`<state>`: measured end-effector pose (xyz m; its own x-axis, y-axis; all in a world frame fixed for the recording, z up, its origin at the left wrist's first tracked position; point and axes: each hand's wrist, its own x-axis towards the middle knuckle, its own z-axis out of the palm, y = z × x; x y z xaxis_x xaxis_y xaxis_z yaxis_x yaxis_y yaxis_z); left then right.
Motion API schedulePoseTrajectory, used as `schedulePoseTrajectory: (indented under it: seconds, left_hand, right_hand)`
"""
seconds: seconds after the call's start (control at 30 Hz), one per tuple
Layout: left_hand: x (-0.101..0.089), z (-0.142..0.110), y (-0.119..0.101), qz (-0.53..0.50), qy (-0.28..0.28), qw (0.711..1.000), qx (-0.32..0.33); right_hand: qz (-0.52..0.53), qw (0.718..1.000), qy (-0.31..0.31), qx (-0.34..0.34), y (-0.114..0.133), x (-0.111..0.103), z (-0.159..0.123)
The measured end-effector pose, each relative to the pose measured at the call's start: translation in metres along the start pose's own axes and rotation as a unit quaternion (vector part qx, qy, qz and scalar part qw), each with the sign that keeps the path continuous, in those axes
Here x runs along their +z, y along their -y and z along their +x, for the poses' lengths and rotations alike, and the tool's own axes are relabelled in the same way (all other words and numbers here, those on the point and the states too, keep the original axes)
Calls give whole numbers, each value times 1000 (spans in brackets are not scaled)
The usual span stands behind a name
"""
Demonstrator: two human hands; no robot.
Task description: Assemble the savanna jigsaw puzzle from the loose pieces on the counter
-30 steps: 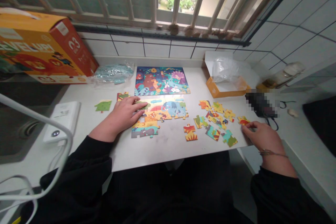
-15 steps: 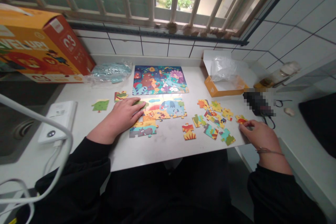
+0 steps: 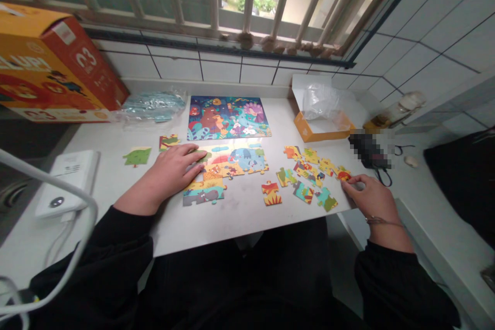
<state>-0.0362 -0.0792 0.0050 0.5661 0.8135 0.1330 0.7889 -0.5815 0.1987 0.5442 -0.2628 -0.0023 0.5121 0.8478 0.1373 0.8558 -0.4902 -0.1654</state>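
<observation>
My left hand [image 3: 174, 170] lies flat with fingers stretched over the left part of a partly joined animal puzzle [image 3: 247, 159]; that part is hidden. The joined section shows a blue elephant, and a hippo piece [image 3: 203, 196] sits at its lower left. At the right, my right hand [image 3: 365, 193] pinches the edge of a red and yellow puzzle piece [image 3: 343, 175], at the end of a cluster of loose pieces [image 3: 308, 172]. A red-topped piece [image 3: 271, 193] lies apart from that cluster. Left of my left hand are a green tree piece [image 3: 137, 156] and a brown-green piece [image 3: 169, 142].
A finished dark forest puzzle [image 3: 230, 117] lies behind. Around it are a plastic-wrapped pack [image 3: 152, 106], an open orange-white box [image 3: 324, 126], a large orange box [image 3: 85, 72] and a bottle [image 3: 402, 108]. A white power bank [image 3: 69, 183] with a cable [image 3: 91, 216] stands left.
The view has shifted slightly, moving everything a little to the left. My right hand has brought its piece closer to the loose cluster. My left hand stays on the puzzle.
</observation>
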Motion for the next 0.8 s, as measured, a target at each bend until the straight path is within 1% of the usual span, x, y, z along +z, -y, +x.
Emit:
schedulePoseTrajectory:
  seconds: [0.13, 0.27, 0.5, 0.57, 0.8]
  left_hand:
    - [3, -1, 3, -20, -14, 1000, -1]
    - [3, -1, 4, -25, -16, 1000, 0]
    - [-1, 0, 4, -35, -9, 999, -3]
    - [-1, 0, 4, -41, -9, 999, -5]
    - [3, -1, 8, -43, -10, 999, 0]
  right_hand:
    - [35, 999, -35, 17, 8, -2, -10]
    - [53, 997, -49, 12, 12, -5, -14]
    - [20, 997, -69, 42, 14, -11, -16]
    - [0, 996, -66, 52, 13, -12, -16]
    - [-43, 996, -15, 79, 13, -10, -18]
